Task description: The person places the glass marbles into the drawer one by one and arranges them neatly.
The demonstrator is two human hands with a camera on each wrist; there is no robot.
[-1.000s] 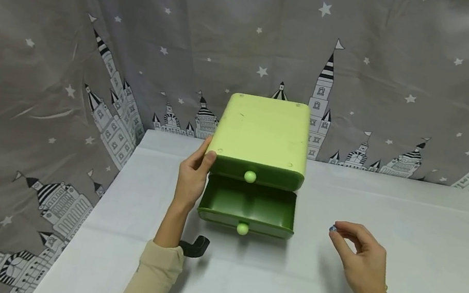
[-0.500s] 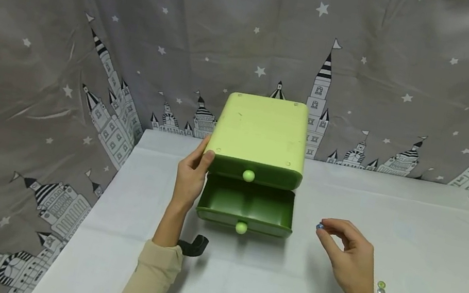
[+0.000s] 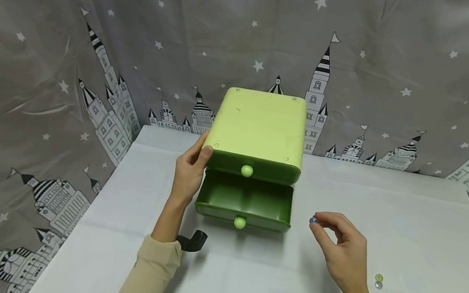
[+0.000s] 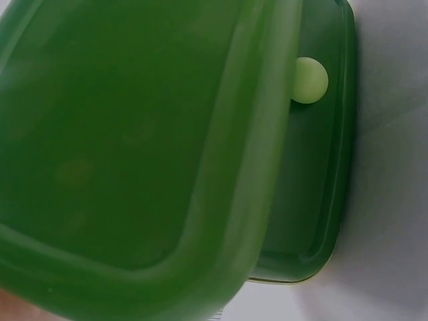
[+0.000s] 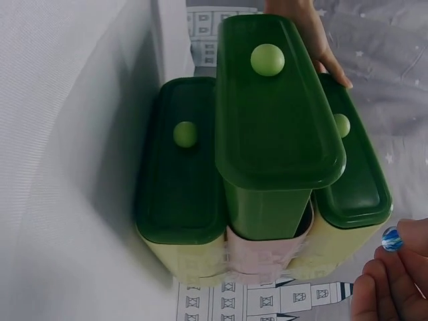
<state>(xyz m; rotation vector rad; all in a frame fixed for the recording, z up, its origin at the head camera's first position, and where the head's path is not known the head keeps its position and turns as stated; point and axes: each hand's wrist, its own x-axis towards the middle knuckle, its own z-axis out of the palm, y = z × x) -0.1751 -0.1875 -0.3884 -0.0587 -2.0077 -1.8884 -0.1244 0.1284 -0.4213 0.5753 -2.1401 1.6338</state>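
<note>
Green plastic makes up the small chest of drawers (image 3: 260, 130) standing at the far side of the white table (image 3: 413, 225), its middle drawer (image 3: 245, 202) pulled out and open. The person's left hand (image 3: 188, 175) grips the chest's left front corner, thumb on its pale top. Their right hand (image 3: 341, 249) hovers just right of the open drawer, pinching a small blue glass marble (image 3: 312, 220) between fingertips. Two more small glass beads (image 3: 378, 281) lie on the table near the right wrist.
</note>
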